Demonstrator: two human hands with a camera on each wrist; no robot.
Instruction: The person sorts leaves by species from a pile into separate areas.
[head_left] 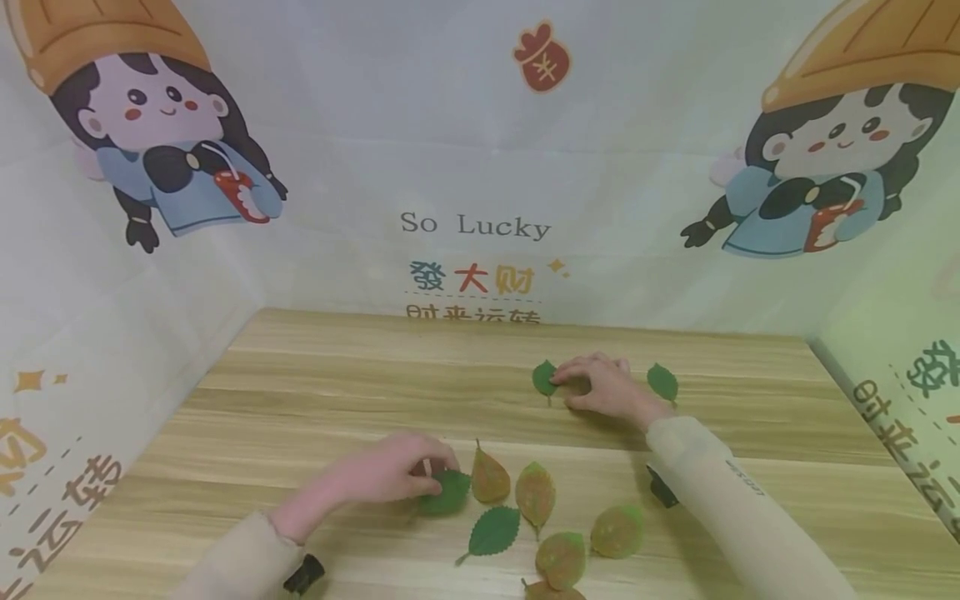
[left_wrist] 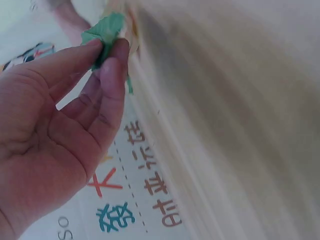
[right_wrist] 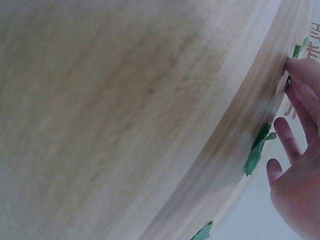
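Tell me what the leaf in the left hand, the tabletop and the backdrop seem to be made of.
Green leaf in the left hand: thin, matte, perhaps fabric or plastic, possibly real; it looks creased where pinched.
Tabletop: wood or wood-look laminate with a slight sheen; streaky grain and soft pale highlights show.
Backdrop: probably thin printed cloth, matte; faint folds run through it.
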